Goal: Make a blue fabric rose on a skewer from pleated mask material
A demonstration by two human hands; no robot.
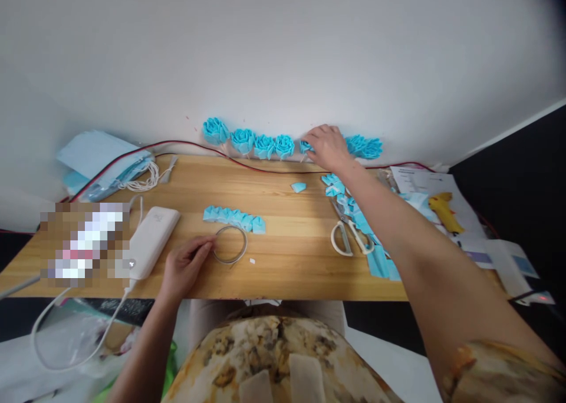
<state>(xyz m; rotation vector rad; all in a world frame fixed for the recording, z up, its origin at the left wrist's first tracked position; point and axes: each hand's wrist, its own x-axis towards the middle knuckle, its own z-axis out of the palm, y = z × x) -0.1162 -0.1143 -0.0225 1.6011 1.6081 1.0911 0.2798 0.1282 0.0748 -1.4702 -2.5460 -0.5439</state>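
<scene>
The right hand (327, 147) is being held out to the far edge of the tabletop (287, 273), at about one o'clock from the person, where a row of blue paper roses (264, 145) is lying along the foot of the white wall. Its fingers are being curled downward over one rose in that row, with the back of the hand turned to the camera; whether the rose is being pinched or merely touched cannot be told. The left hand (186, 264) is being rested on the near edge at about eleven o'clock, its thumb and fingertips being pressed together on the left rim of a thin wire ring (230, 245), which is lying flat on the wood. Just beyond the ring, at its twelve o'clock, a short chain of folded blue paper pieces (234, 217) is lying, and a single folded piece (299, 187) is lying apart from it, towards one o'clock. At three o'clock of the ring, white-handled scissors (349, 238) are lying beside a heap of blue paper strips (380, 261), partly under the right forearm. At nine o'clock of the left hand, a white power bank (152, 241) is lying with its cable (79, 326) hanging over the near edge. A red cord (247, 162) is running along the back, and a yellow glue gun (444, 211) is lying on printed sheets (424, 182) at the far right.
</scene>
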